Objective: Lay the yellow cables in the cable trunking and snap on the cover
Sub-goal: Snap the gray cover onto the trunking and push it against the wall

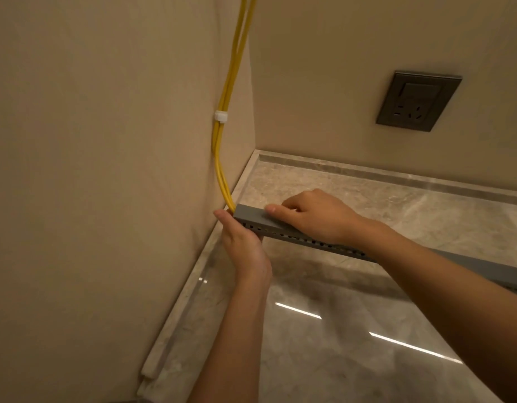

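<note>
Head view: a long grey plastic cable trunking with a perforated side [306, 239] runs from centre toward 4 o'clock above a glossy grey marble floor [353, 338]. Its smooth grey cover [253, 214] sits on top at the near-wall end. The left hand [242, 242] cups that end from below, fingers wrapped around it. The right hand [312, 213] lies flat on the cover, thumb pressing down. Two yellow cables [224, 135] drop from 12 o'clock down the beige wall [100, 170], pass a white clip [221, 116], and enter the trunking's end. A dark wall socket [418, 100] sits at 2 o'clock.
</note>
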The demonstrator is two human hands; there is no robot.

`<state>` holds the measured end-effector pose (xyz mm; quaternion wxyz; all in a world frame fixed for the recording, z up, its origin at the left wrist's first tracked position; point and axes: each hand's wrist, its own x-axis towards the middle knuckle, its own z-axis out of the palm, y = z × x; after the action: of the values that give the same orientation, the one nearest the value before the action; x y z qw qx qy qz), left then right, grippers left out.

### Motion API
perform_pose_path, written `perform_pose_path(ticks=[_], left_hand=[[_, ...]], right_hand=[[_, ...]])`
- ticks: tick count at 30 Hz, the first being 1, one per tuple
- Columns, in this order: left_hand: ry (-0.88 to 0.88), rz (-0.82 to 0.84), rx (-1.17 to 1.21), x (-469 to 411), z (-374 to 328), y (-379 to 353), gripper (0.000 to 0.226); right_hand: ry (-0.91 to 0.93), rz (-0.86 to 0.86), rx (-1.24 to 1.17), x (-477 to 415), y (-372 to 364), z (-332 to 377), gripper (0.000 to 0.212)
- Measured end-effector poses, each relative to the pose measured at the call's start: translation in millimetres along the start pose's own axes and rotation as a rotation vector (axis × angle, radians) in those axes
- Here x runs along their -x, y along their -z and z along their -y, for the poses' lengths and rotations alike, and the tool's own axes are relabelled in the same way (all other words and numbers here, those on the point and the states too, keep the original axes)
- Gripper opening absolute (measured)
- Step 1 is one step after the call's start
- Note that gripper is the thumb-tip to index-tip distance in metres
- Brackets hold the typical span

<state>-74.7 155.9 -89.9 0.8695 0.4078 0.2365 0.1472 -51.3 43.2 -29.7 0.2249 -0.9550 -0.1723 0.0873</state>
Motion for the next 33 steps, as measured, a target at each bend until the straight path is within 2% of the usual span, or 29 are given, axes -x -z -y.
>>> perform_pose_path(ticks=[5, 8, 17, 27, 33], left_hand=[[-0.050, -0.052, -0.034, 3.1, -2.5, -9.3, 0.035], [-0.061, -0.080, -0.012, 3.9, -3.8, -14.0, 0.036], [-0.100, -0.068, -0.011, 1.9, -1.7, -12.9, 0.049], [-0.100, -0.075, -0.039, -2.6, -2.4, -14.0, 0.051], [-0.149, -0.039, -0.029, -3.5, -0.7, -13.8, 0.061]], right_hand=[[0.327, -0.255, 0.282, 18.8, 3.7, 4.0, 0.054], [0.393, -0.299, 0.327, 22.8, 4.2, 8.0, 0.039], [0.356, -0.305, 0.142, 18.9, 24.3, 14.8, 0.036], [0.304, -0.273, 0.135, 21.2, 13.4, 7.1, 0.032], [0.293, -0.230, 0.142, 22.3, 15.6, 5.9, 0.033]])
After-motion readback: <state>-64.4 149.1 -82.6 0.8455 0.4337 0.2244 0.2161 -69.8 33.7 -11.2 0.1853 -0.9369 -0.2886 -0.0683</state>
